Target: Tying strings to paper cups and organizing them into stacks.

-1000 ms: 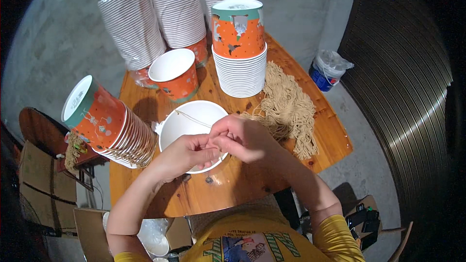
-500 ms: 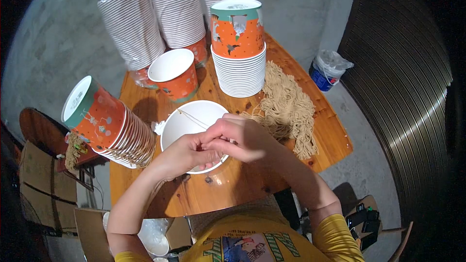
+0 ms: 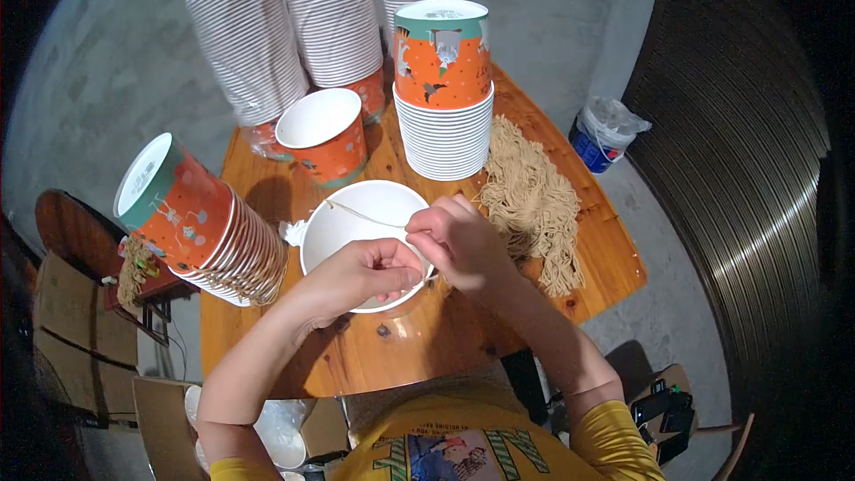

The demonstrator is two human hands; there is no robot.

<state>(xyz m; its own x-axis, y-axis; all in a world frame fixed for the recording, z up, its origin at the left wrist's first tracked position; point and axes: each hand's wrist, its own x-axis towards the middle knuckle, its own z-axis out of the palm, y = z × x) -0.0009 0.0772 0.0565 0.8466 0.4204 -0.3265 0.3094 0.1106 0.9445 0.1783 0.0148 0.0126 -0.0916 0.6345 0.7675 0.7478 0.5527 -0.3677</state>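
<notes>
At the middle of the worktop (image 3: 312, 374), taken here as the centre of a clock dial with twelve farthest from the person, sits a white-lined bucket (image 3: 329, 236), mouth up. A thin tan cord (image 3: 365, 216) starts near its inner rim at about half past ten and slants across the opening toward three o'clock. There the right hand (image 3: 454, 240) hovers over the rim, its grip pinching the cord between thumb and curled forefinger. The left hand (image 3: 378, 272) lies over the near side, around five o'clock; its grip pinches a short end of cord, thumb against fingers. The two hands are just apart.

Between two and three o'clock, a loose heap of tan cords (image 3: 534, 205) spreads over the wood. At one o'clock rises an upside-down stack of orange buckets (image 3: 443, 71), white rims packed close. An upright orange bucket (image 3: 325, 147) stands at eleven, in front of tall plastic-wrapped stacks (image 3: 329, 18). At nine is another upturned stack (image 3: 191, 205), tan strands bunched along its rims. Farther out at two o'clock, a blue-and-white pail (image 3: 598, 147) rests on the floor.
</notes>
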